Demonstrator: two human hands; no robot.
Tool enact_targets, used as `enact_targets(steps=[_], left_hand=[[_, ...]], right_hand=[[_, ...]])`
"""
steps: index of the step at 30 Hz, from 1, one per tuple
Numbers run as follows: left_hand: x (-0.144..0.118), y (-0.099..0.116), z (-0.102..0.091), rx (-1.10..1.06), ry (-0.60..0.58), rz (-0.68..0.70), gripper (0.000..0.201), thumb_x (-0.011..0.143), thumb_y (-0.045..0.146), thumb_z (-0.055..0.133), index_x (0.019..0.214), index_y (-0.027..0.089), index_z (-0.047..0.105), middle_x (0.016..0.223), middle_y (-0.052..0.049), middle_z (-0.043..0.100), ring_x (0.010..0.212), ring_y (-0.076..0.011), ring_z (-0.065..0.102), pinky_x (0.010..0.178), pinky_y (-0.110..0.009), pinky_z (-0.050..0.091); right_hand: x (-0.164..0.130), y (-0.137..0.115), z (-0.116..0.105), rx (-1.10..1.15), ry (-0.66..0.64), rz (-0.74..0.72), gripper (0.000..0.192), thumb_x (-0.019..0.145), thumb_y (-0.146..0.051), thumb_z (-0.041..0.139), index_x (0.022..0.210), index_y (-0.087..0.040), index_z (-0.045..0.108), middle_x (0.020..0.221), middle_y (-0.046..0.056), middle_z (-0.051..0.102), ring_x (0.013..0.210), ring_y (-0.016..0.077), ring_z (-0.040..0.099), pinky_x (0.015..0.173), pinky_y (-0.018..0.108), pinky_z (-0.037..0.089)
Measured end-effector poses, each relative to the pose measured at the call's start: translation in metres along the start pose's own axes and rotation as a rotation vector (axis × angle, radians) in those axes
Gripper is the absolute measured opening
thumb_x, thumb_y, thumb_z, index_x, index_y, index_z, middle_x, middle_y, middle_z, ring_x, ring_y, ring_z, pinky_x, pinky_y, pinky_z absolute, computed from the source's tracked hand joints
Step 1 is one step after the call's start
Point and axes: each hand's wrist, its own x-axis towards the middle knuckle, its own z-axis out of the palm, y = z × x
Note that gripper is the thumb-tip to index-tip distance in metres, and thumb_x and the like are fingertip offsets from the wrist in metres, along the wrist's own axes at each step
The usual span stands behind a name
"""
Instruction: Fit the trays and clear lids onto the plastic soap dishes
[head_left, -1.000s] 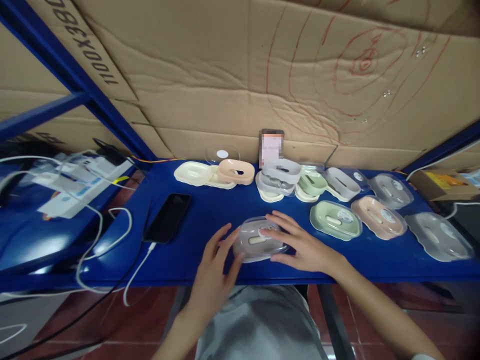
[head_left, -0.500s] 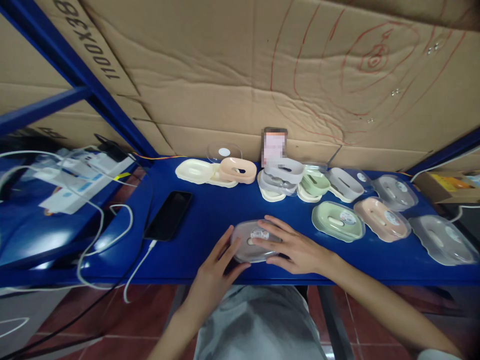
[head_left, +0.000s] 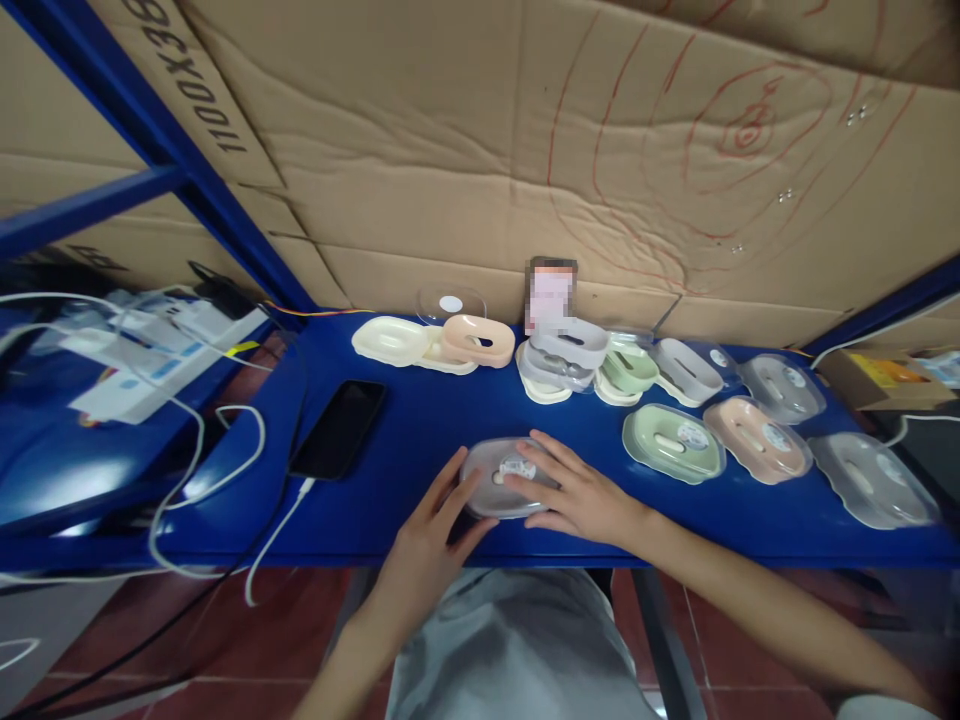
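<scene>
A grey soap box (head_left: 491, 492) with a clear lid and a white label lies on the blue table near its front edge. My left hand (head_left: 435, 525) holds its left side, with the thumb at the near edge and the fingers on the lid and far rim. From the right, my right hand (head_left: 577, 490) grips the same box, its fingers spread over the lid beside the label. To the right sit lidded soap boxes in green (head_left: 673, 443), peach (head_left: 757, 440) and grey (head_left: 874, 480).
Along the back stand a cream tray (head_left: 390, 341), a peach tray (head_left: 480, 341), stacked grey trays (head_left: 570, 345), a green tray (head_left: 628, 368) and a propped phone (head_left: 551, 290). A black phone (head_left: 339, 430) with a white cable lies left. A power strip (head_left: 165, 370) is farther left.
The camera view has shifted slightly. Both hands stay on the grey soap box, and my right fingers have moved very little on the lid.
</scene>
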Motion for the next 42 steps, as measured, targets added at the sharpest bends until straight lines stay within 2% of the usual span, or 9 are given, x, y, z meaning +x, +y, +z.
enact_targets(steps=[4,8,12,16,22,25,31,36,42], left_hand=[[0.002,-0.009,-0.016,0.066,0.029,-0.028,0.051,0.107,0.036,0.064,0.155,0.028,0.049,0.164,-0.017,0.05,0.147,-0.0336,0.058,0.113,-0.05,0.059],[0.003,-0.03,-0.04,0.234,0.134,-0.068,0.051,0.104,0.036,0.065,0.152,0.027,0.051,0.158,-0.019,0.051,0.144,-0.0399,0.057,0.114,-0.06,0.055],[0.007,-0.048,-0.058,0.383,0.184,-0.127,0.052,0.104,0.039,0.064,0.152,0.024,0.051,0.144,-0.019,0.059,0.132,-0.0415,0.063,0.107,-0.062,0.056],[0.015,-0.048,-0.066,0.435,0.184,-0.14,0.055,0.103,0.042,0.064,0.153,0.022,0.05,0.148,-0.021,0.057,0.133,-0.0436,0.061,0.105,-0.06,0.055],[0.068,-0.051,-0.081,0.333,0.089,-0.049,0.041,0.109,0.04,0.048,0.143,0.021,0.062,0.146,-0.014,0.067,0.135,-0.0347,0.063,0.114,-0.051,0.05],[0.12,-0.062,-0.074,0.448,-0.284,-0.125,0.046,0.11,0.033,0.039,0.145,0.014,0.06,0.144,-0.018,0.069,0.134,-0.0345,0.066,0.112,-0.051,0.051],[0.196,-0.053,-0.032,0.5,-0.571,-0.104,0.044,0.105,0.04,0.058,0.136,0.009,0.067,0.138,-0.026,0.071,0.131,-0.0431,0.067,0.107,-0.056,0.051],[0.181,-0.005,-0.024,0.448,-0.727,0.008,0.043,0.108,0.044,0.055,0.136,0.014,0.069,0.139,-0.021,0.071,0.126,-0.039,0.069,0.103,-0.048,0.053],[0.102,0.063,-0.003,0.325,-0.749,0.259,0.047,0.106,0.034,0.063,0.15,0.018,0.058,0.148,-0.015,0.065,0.137,-0.0342,0.061,0.112,-0.049,0.048]], right_hand=[[0.028,0.008,-0.004,0.196,-0.025,-0.009,0.072,0.105,-0.043,0.067,0.169,-0.023,0.04,0.176,0.016,0.035,0.168,0.0316,0.017,0.13,0.055,0.038],[0.085,0.029,0.006,0.19,0.06,0.192,0.061,0.114,-0.027,0.04,0.174,-0.022,0.026,0.171,0.015,0.043,0.161,0.0221,0.04,0.128,0.047,0.043],[0.146,0.051,0.025,-0.096,0.039,0.464,0.058,0.108,-0.017,0.045,0.164,-0.002,0.039,0.164,0.029,0.047,0.15,0.0373,0.048,0.121,0.058,0.044],[0.168,0.054,0.03,-0.153,0.006,0.486,0.047,0.105,-0.015,0.051,0.147,0.003,0.056,0.141,0.034,0.063,0.134,0.0424,0.055,0.111,0.061,0.045],[0.108,0.013,0.012,-0.172,-0.043,0.375,0.026,0.106,-0.023,0.058,0.125,-0.013,0.073,0.119,0.017,0.074,0.116,0.0312,0.065,0.104,0.047,0.048],[0.06,-0.012,0.003,-0.186,0.005,0.366,0.026,0.106,-0.027,0.061,0.126,-0.015,0.073,0.121,0.015,0.075,0.114,0.0302,0.068,0.1,0.045,0.05],[-0.015,-0.038,-0.008,-0.166,0.224,0.403,0.026,0.107,-0.03,0.063,0.129,-0.017,0.071,0.116,0.014,0.077,0.107,0.0293,0.071,0.09,0.042,0.052],[-0.049,-0.039,-0.012,-0.043,0.491,0.584,0.023,0.105,-0.025,0.068,0.127,-0.02,0.071,0.114,0.01,0.077,0.104,0.0252,0.072,0.089,0.039,0.054],[-0.052,-0.036,-0.012,-0.012,0.578,0.671,0.017,0.105,-0.027,0.068,0.121,-0.024,0.073,0.112,0.007,0.077,0.104,0.0255,0.072,0.09,0.041,0.051]])
